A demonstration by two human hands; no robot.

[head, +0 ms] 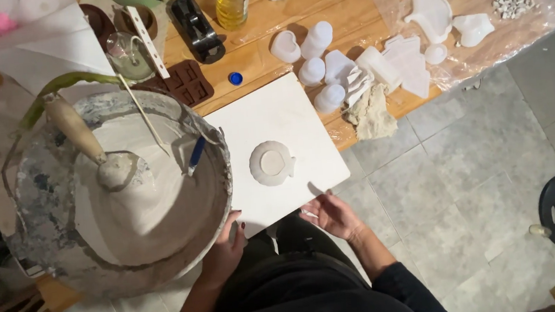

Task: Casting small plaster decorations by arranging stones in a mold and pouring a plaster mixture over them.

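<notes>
White board [287, 118] edge above right hand [335, 215], apart

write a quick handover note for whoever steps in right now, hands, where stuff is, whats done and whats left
Left hand: empty, fingers at the near rim of the plaster bucket.
Right hand: open, palm up, at the near edge of the white board; holds nothing.
On the board: one round silicone mould, filled with pale plaster.
In the bucket: wet plaster, with a wooden-handled trowel and a blue-handled tool resting in it.
Done: that one mould is poured.
Left: the white moulds grouped on the wooden table behind the board appear unfilled.
</notes>
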